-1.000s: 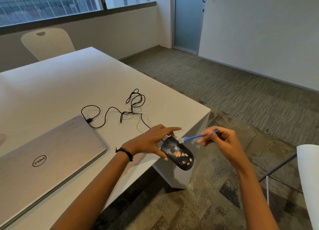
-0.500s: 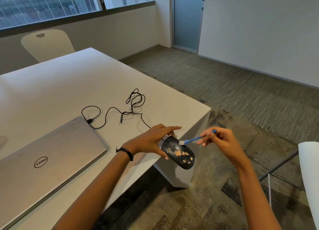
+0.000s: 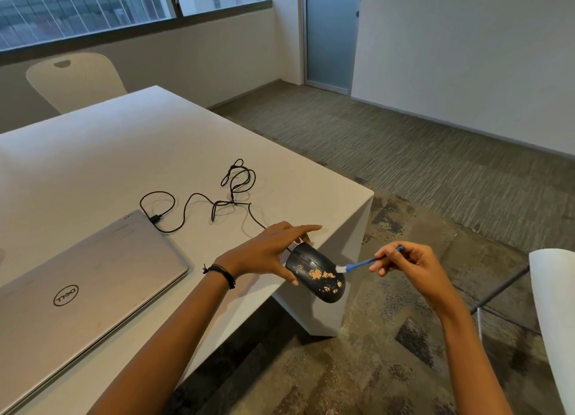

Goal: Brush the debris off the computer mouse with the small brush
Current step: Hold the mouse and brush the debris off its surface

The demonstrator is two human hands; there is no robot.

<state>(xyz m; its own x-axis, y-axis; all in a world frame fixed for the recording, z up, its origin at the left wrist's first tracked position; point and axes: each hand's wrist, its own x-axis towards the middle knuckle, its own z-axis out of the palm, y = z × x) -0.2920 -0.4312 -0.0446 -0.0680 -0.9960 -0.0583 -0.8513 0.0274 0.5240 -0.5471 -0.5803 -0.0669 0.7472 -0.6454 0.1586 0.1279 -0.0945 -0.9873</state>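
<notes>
A black computer mouse (image 3: 314,274) with orange debris (image 3: 317,274) on its back is held past the table's near corner, tilted over the floor. My left hand (image 3: 267,251) grips it at its front end from the left. Its black cable (image 3: 199,203) trails back in loops over the white table (image 3: 124,153). My right hand (image 3: 410,265) pinches a small blue-handled brush (image 3: 361,263). The brush's white bristles touch the right side of the mouse, beside the debris.
A closed silver laptop (image 3: 84,284) lies on the table at the left. A white chair (image 3: 74,81) stands behind the table. Part of another white chair (image 3: 557,321) is at the right edge. Carpeted floor lies below the mouse.
The brush tip has slid from the upper front of the mouse down along its right side toward the debris. My left hand keeps the mouse in about the same spot.
</notes>
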